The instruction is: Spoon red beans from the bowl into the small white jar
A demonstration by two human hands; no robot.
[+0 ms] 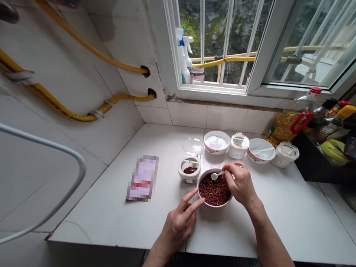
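A bowl of reddish-brown peppercorn-like bits point(215, 192) stands on the white counter. My right hand point(240, 182) pinches a small white spoon point(214, 176) over the bowl's far side, its scoop low at the bits. Two extended fingers of my left hand point(182, 218) touch the bowl's near left rim; the other fingers are curled. Just left of the bowl sits a small clear jar with a pale rim point(189, 169), its lid point(192, 145) raised behind it, some of the same bits inside.
Behind are a bowl of white powder point(216, 142), a lidded jar point(239, 146), a bowl with a white spoon point(261, 151) and another jar point(286, 155). An oil bottle point(293, 118) and a black bottle tray point(305, 161) stand right. A blurred packet point(143, 178) lies left.
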